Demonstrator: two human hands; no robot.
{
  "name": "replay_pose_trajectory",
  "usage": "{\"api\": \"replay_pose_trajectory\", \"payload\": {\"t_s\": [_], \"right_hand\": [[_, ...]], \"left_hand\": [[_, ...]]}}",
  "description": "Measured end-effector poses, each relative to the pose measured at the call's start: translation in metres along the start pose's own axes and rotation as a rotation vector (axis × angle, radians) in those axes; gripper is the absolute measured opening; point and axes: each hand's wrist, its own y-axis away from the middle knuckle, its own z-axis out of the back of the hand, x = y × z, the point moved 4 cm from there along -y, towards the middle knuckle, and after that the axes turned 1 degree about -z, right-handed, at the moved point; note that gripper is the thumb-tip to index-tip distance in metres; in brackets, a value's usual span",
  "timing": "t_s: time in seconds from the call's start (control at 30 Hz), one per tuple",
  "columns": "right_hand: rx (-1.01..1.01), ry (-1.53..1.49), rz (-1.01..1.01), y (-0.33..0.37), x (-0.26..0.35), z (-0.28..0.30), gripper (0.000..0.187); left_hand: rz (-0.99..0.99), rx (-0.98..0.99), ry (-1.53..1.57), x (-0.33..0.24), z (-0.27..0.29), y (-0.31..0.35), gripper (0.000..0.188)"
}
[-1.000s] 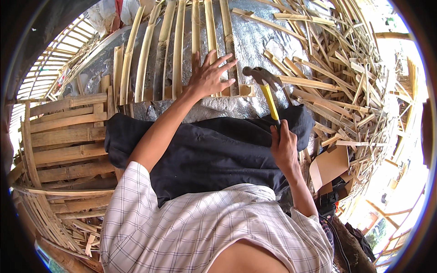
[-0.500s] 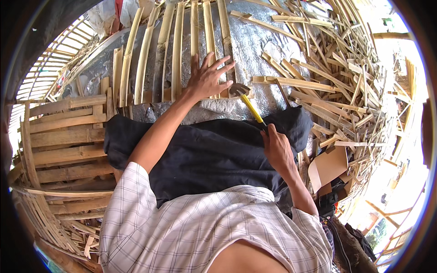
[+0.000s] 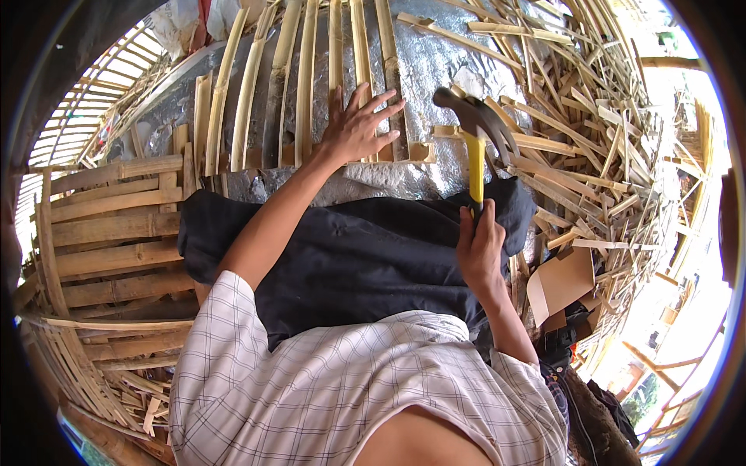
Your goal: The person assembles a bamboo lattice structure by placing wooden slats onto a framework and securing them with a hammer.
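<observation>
My right hand grips a claw hammer by its yellow and black handle. The dark metal head is raised to the right of the bamboo slats, its claw pointing right. My left hand lies with fingers spread over the near ends of the rightmost bamboo slats. Several slats run side by side away from me, spaced apart. Their near ends rest on a bamboo crosspiece, whose right end sticks out past the last slat.
A large heap of split bamboo offcuts lies at the right, with an open cardboard box nearer me. On the left stands a slatted bamboo frame. Black cloth covers my lap, and silvery sheeting lies beneath the slats.
The hammer has risen away from the crosspiece's right end and swung up to the right, its head now upright. My left hand has stayed nearly in place on the slats.
</observation>
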Motion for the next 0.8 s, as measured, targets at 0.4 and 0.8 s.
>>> {"api": "replay_pose_trajectory", "payload": {"t_s": [0.4, 0.8], "right_hand": [[0.033, -0.049, -0.100, 0.006, -0.006, -0.010, 0.018], [-0.031, 0.015, -0.070, 0.013, -0.013, -0.011, 0.019]], "left_hand": [[-0.009, 0.007, -0.006, -0.001, -0.004, -0.003, 0.049], [-0.015, -0.021, -0.002, -0.001, -0.003, -0.002, 0.045]]}}
